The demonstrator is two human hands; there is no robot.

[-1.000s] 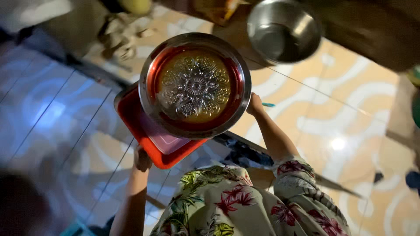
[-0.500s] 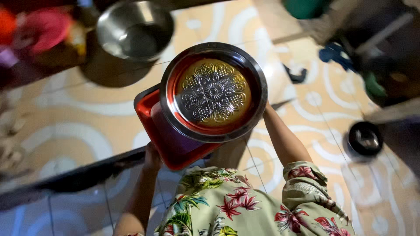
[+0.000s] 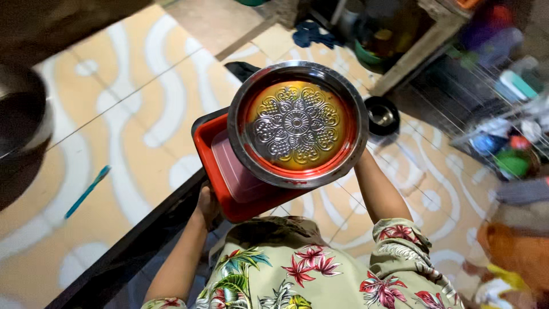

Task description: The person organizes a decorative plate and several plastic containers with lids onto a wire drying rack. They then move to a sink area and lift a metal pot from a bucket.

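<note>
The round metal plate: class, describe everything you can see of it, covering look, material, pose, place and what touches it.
The round metal plate looks like shiny steel, with a broad plain rim and an embossed floral medallion in its flat centre. Its inside reflects red and yellow-orange. It is held roughly level, facing up at the camera, above a patterned tile floor. It lies stacked on a red rectangular tray, hiding much of it. The left hand grips the tray's near edge; the right hand is hidden beneath the plate, only its forearm showing.

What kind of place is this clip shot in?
Probably a home kitchen or washing-up area: patterned floor tiles, a wire rack of coloured containers, a small steel bowl on the floor, and an embossed steel plate carried on a red tray.
</note>
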